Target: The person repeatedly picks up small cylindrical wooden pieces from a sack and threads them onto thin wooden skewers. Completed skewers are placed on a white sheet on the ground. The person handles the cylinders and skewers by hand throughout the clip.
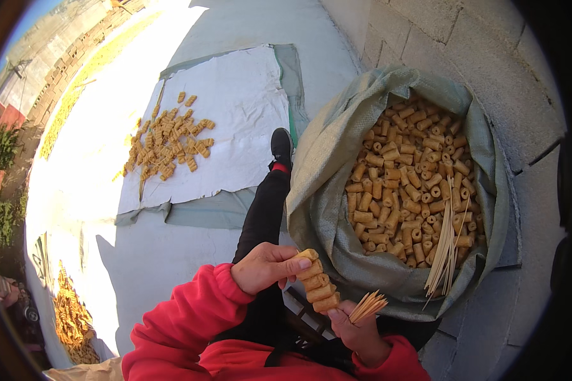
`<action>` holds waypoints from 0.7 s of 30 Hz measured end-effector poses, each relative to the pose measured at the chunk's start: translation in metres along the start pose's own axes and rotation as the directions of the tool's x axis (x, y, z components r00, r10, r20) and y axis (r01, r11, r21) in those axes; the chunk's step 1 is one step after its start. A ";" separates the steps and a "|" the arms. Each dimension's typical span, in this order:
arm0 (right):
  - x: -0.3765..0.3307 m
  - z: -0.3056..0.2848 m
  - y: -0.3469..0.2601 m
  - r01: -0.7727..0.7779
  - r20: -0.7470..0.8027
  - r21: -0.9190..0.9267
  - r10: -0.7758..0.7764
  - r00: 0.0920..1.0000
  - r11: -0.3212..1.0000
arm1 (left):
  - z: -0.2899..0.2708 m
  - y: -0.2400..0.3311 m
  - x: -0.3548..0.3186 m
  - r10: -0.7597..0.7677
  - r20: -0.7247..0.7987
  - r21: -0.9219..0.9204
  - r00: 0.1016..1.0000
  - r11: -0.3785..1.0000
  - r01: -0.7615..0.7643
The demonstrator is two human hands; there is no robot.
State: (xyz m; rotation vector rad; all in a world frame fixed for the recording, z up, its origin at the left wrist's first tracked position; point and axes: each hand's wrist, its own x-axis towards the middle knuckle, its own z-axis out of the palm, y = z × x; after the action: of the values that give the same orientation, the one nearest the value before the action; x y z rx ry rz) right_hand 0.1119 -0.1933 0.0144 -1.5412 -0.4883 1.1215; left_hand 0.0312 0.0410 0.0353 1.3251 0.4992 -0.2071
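Observation:
In front of my body I hold a row of several short tan rolls [320,286] side by side, apparently threaded on a skewer. My left hand [265,268] pinches the upper end of this row between thumb and fingers. At its lower end is my right hand [357,331], closed around a bundle of pointed wooden skewers [370,306] with tips fanning upward. To the right stands a large grey-green woven sack [324,171], its mouth folded open. Loose hollow tan rolls [413,184] fill it, and more long wooden skewers [450,244] lie on top of them.
Ahead on the left, a white sheet [241,89] carries a pile of skewered rolls [168,143]. My black shoe [281,146] rests beside its right edge. A block wall [438,38] runs behind the sack. Lower left lies another yellow-brown heap [73,317] in sunlight.

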 end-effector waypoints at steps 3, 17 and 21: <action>0.005 0.000 -0.006 -0.056 0.062 0.154 0.047 0.997 0.987 | -0.015 -0.004 -0.015 -0.017 -0.115 -0.029 0.993 0.999 0.014; 0.010 0.014 -0.015 -0.261 0.206 0.029 0.250 0.946 0.965 | -0.032 -0.051 -0.032 0.131 -0.387 -0.289 0.913 0.923 -0.255; 0.013 0.015 -0.015 -0.303 0.337 -0.075 0.310 0.889 0.950 | 0.043 -0.056 -0.015 0.334 -0.017 -0.162 0.942 0.929 -0.332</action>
State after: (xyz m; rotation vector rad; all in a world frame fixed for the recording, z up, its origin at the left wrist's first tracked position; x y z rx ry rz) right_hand 0.1093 -0.1703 0.0241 -1.4759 -0.5005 1.6555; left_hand 0.0044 -0.0161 0.0000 1.2258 0.2678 0.1072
